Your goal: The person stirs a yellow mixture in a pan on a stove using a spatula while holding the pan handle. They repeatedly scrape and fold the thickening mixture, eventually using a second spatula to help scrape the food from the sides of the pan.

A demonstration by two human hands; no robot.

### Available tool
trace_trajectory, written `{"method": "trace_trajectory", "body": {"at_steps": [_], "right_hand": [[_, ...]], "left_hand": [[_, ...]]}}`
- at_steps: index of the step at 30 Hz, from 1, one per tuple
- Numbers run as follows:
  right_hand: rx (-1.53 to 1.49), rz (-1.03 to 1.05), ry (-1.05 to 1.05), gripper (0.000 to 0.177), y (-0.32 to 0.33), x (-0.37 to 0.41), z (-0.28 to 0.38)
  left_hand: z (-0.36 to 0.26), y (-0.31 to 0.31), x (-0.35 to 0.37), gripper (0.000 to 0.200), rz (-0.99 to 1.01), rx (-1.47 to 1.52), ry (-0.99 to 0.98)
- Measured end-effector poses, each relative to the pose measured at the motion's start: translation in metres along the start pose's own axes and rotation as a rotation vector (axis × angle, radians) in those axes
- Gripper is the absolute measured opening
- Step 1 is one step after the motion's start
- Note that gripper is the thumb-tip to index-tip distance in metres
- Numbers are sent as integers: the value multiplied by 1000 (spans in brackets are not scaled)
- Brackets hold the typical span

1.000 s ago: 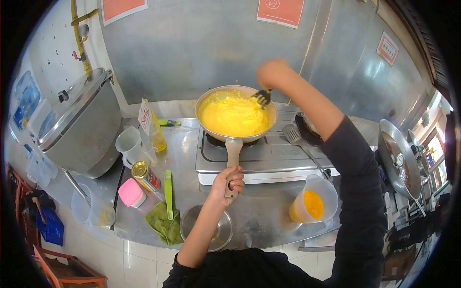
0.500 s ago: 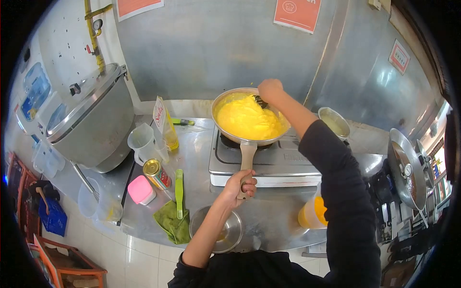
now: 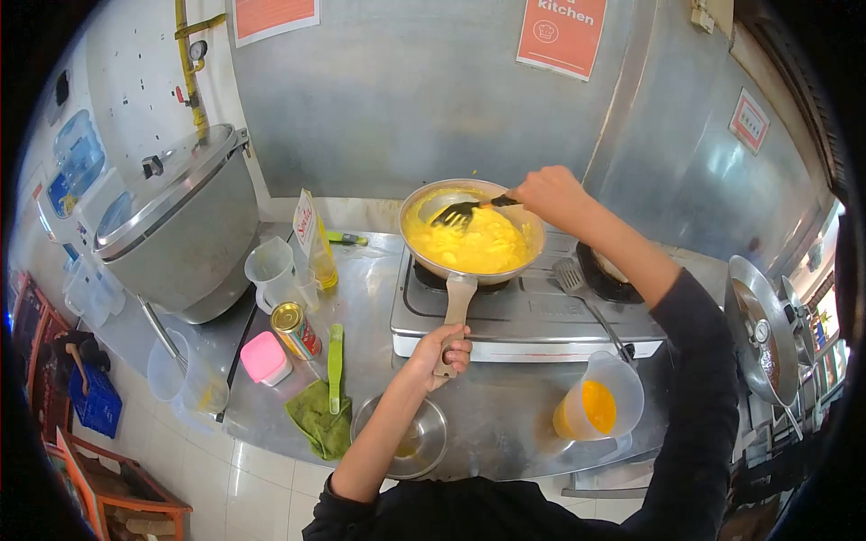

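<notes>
- Your black spatula (image 3: pixel 456 215) now reaches farther left in the pan (image 3: pixel 451 200) than half a second ago, and your right hand (image 3: pixel 548 194) is farther right.
- That hand curls tight round the spatula's handle; its slotted head touches the yellow, egg-like food (image 3: pixel 483 248) inside the pan.
- Your left hand (image 3: pixel 440 354) wraps round the pan handle (image 3: pixel 460 302), likely so the pan does not slide.
- The pan sits on the left side of the stove (image 3: pixel 505 317), over a burner, probably for heat.
- A jug (image 3: pixel 627 388) of yellow liquid stands on the surface (image 3: pixel 487 433) near your right arm, maybe for easy reach.
</notes>
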State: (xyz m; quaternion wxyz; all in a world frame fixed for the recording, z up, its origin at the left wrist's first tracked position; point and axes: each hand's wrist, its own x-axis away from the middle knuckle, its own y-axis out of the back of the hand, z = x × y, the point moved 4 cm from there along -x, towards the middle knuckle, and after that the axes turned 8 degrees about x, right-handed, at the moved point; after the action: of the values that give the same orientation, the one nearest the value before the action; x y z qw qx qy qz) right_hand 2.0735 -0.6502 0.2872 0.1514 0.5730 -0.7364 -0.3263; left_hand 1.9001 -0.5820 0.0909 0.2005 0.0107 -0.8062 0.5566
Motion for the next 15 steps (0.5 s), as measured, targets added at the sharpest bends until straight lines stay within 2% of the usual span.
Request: {"method": "trace_trajectory", "body": {"at_steps": [2, 4, 5, 7, 8, 10, 11, 13, 15], "right_hand": [[8, 11, -68, 11, 18, 0, -1], [25, 142, -245, 13, 22, -3, -1], [22, 142, -246, 13, 17, -7, 7], [-31, 241, -385, 11, -16, -18, 22], [-30, 232, -383, 11, -33, -25, 31], [-162, 403, -576, 10, -75, -33, 45], [-164, 392, -574, 10, -88, -33, 54], [-234, 81, -555, 11, -94, -33, 63], [-186, 33, -466, 11, -96, -27, 61]], "left_hand": [[0, 1, -1, 13, -2, 5, -1], [0, 2, -2, 13, 9, 11, 4], [1, 3, -2, 13, 6, 10, 5], [1, 1, -1, 15, 11, 26, 12], [0, 0, 0, 15, 12, 25, 3], [0, -1, 2, 22, -34, 13, 1], [1, -1, 4, 22, -34, 11, -9], [-2, -1, 4, 32, -32, -60, -5], [-5, 1, 1, 38, -68, -139, 2]]}}
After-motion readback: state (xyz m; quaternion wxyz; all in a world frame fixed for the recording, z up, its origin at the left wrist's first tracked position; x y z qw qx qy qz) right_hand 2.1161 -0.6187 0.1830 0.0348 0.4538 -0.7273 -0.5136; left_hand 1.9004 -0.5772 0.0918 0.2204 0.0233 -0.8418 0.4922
